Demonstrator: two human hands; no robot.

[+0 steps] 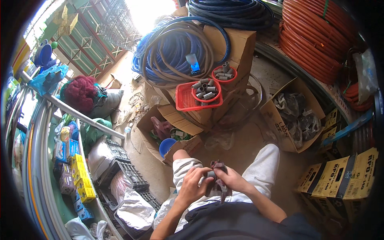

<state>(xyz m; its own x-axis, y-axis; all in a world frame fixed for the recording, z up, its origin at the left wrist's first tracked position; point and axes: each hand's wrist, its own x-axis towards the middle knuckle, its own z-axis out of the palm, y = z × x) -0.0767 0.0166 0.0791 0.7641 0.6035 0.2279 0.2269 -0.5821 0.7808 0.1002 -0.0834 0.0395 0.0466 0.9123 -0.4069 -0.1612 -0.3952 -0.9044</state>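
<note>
Above my lap, my left hand (193, 185) is closed round a short grey pipe fitting (210, 174), mostly covered by the fingers. My right hand (235, 181) grips a dark brownish-red rag (222, 193) that wraps against the fitting and hangs below it. The two hands almost meet. Beyond my knees, on a cardboard box, stands a red rectangular basket (184, 105). A round red basket (199, 98) with several grey fittings (209, 96) sits in it, and a second round red basket (234, 76) of fittings is beside it.
An open carton (276, 112) with plastic bags stands at right, above stacked cartons (340, 178). Another open carton (154, 120) holds a blue bowl (167, 146). Black crates (124, 160) line my left. Blue hose coils (170, 52) and a phone (193, 64) lie ahead; orange pipe coils (316, 40) fill the far right.
</note>
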